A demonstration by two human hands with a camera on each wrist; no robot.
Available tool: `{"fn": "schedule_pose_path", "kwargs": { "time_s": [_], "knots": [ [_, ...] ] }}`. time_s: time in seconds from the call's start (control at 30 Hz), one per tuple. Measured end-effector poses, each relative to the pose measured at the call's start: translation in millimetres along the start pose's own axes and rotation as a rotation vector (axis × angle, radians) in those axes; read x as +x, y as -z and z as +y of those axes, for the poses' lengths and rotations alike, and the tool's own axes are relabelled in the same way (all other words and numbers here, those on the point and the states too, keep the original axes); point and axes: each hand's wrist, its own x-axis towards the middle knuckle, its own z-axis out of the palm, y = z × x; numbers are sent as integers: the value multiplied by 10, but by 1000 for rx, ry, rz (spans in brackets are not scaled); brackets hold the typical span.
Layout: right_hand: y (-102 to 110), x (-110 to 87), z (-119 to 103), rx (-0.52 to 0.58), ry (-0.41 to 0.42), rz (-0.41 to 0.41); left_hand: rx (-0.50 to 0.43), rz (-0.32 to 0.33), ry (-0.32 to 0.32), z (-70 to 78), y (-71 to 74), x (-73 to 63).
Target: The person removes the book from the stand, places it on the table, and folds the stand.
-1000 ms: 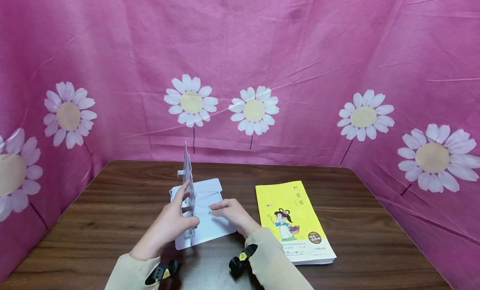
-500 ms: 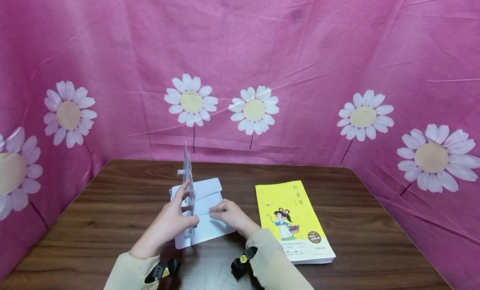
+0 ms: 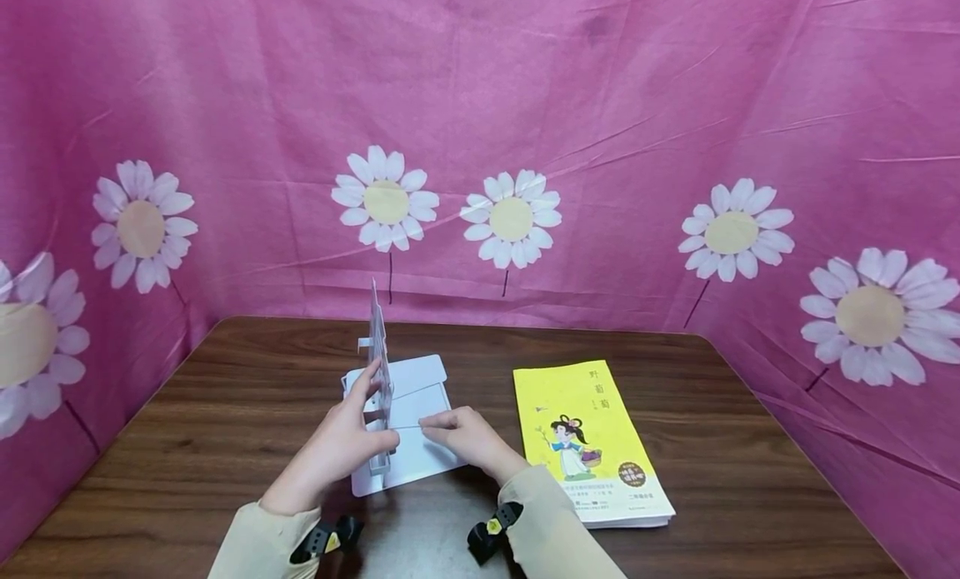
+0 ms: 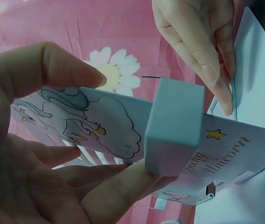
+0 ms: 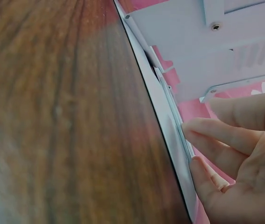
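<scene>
A white folding book stand (image 3: 408, 458) lies with its base flat on the table, its printed panel (image 4: 109, 116) standing upright. Unicorn art and lettering cover the panel in the left wrist view. My left hand (image 3: 341, 441) grips this panel, thumb on one side and fingers on the other, around a small pale block (image 4: 174, 126) at its edge. Low over the base, my right hand (image 3: 472, 437) pinches a thin support bar (image 5: 176, 114) with its fingertips. In the right wrist view the bar lies close along the base; how firmly it is held is unclear.
A yellow book (image 3: 577, 429) with a cartoon figure on its cover lies flat to the right, close to the right sleeve. Pink cloth (image 3: 480, 79) with large daisies hangs behind the dark wooden table (image 3: 225, 412).
My right hand's fingers have closed together at the thin bar and shifted slightly down and to the right. My left hand and the upright panel have stayed nearly still.
</scene>
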Motion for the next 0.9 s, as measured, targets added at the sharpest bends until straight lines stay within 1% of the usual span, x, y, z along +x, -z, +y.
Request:
{"fn": "schedule_pose_path", "kwargs": {
  "time_s": [0.17, 0.4, 0.53, 0.67, 0.8, 0.9],
  "knots": [
    [1, -28, 5, 53, -3, -7, -5, -2, -5, 4, 1, -13],
    [21, -59, -22, 127, 28, -25, 4, 12, 3, 15, -2, -21],
    [50, -72, -36, 195, 8, -11, 9, 19, -1, 0, -17, -10],
    [77, -70, -40, 278, -29, 23, 25, 33, -25, -13, -47, 4],
    [116, -67, -54, 390, -48, 32, 37, 53, -60, -18, -79, 13],
    [150, -67, -79, 477, -53, 36, 49, 69, -58, -17, -95, 12]
  ]
}}
